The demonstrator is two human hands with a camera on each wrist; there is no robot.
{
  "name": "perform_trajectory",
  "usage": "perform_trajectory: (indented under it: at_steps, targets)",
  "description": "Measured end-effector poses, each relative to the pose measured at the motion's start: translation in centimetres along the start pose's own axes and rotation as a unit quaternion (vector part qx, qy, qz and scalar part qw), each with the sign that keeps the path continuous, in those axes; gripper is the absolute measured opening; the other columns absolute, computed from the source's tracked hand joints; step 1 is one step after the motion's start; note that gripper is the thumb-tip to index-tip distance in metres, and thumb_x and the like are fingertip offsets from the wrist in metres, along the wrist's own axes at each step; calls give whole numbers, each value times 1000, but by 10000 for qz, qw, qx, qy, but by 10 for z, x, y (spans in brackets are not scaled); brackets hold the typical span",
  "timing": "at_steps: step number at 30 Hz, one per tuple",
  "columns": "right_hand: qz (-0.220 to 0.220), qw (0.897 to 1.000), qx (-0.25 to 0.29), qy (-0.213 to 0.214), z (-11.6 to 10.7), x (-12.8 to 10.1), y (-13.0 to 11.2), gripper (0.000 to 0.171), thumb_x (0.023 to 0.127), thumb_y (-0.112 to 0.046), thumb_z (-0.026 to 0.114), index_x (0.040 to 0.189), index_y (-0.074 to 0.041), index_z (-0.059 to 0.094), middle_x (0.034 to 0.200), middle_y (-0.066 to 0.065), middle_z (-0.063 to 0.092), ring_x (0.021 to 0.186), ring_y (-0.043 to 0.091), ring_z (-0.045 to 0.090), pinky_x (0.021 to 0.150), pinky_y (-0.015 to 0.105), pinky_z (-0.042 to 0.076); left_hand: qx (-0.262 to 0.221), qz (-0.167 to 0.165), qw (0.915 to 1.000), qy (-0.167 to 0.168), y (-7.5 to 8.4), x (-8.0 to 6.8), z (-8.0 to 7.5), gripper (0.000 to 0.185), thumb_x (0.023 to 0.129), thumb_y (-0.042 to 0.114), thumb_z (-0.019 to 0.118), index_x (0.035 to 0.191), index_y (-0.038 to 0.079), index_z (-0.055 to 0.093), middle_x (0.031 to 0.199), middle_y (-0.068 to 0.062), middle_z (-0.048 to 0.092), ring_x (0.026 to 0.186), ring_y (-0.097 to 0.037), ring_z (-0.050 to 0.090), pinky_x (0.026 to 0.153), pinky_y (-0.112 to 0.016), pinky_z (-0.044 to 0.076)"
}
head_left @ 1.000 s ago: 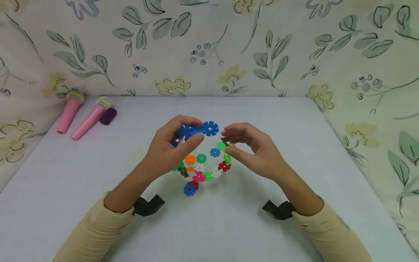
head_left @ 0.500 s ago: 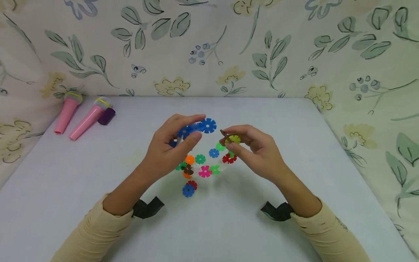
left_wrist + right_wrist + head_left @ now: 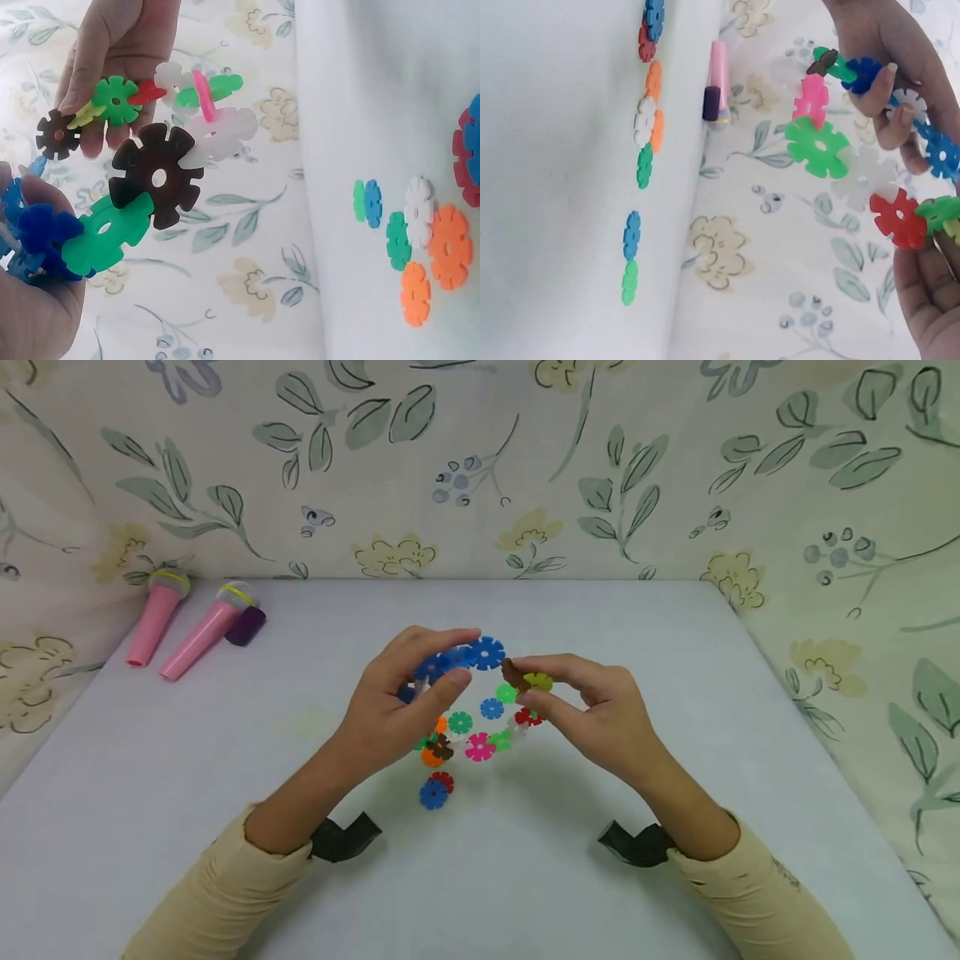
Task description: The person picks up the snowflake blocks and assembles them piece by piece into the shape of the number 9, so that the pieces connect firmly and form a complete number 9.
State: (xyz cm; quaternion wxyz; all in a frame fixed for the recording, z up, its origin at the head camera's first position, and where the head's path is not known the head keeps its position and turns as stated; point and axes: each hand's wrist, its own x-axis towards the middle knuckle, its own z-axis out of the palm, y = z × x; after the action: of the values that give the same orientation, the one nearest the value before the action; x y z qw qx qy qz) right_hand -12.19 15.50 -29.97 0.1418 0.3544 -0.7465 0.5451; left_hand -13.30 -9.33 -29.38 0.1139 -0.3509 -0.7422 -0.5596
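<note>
From the head camera I see the left hand with fingers curled round blue discs, the right hand pinching a brown disc. The left wrist shows their chain strung between those fingers; I judge an uneven pull could pop a joint. The right wrist shows loose discs on the desk below the fingers.

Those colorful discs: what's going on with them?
A person's left grip holds the blue part of a chain of discs raised above the table; the right grip pinches one end, its brown disc close to the blue disc at the other. Whether those two touch is unclear. Loose discs lie on the table.
</note>
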Motion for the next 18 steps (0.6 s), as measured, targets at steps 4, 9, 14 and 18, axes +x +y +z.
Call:
perform_trajectory:
  at_steps: [4, 9, 14, 18]
  targets:
    - [97, 9999, -73, 35, 0, -1, -1, 41, 84, 16, 71, 121, 1, 69, 113, 6, 73, 105, 21, 69, 96, 36, 51, -31, 58, 9999, -122, -1, 1, 0, 39, 97, 11, 64, 136, 14, 63, 114, 3, 59, 99, -19, 56, 62, -31, 52]
    - [221, 9995, -223, 69, 0, -3, -2, 38, 84, 13, 73, 120, 0, 71, 110, 4, 74, 102, 19, 70, 94, 36, 52, -102, 39, 9997, -202, -1, 0, 0, 37, 97, 10, 65, 134, 13, 64, 113, 3, 61, 101, -20, 56, 64, -32, 54]
    - [298, 9993, -207, 84, 0, -2, -2, 35, 84, 12, 73, 117, 0, 72, 105, 4, 75, 96, 19, 71, 90, 34, 54, -151, -207, 9994, -252, -1, -1, 3, 38, 97, 10, 66, 135, 15, 64, 114, 3, 61, 96, -17, 58, 63, -33, 56]
    - [232, 9996, -117, 72, 0, -1, -2, 33, 83, 14, 73, 115, 3, 72, 103, 8, 75, 92, 20, 72, 87, 32, 55, -274, -338, 9987, -271, -1, -1, 5, 39, 97, 8, 66, 135, 16, 64, 112, 2, 61, 73, -18, 60, 55, -33, 55]
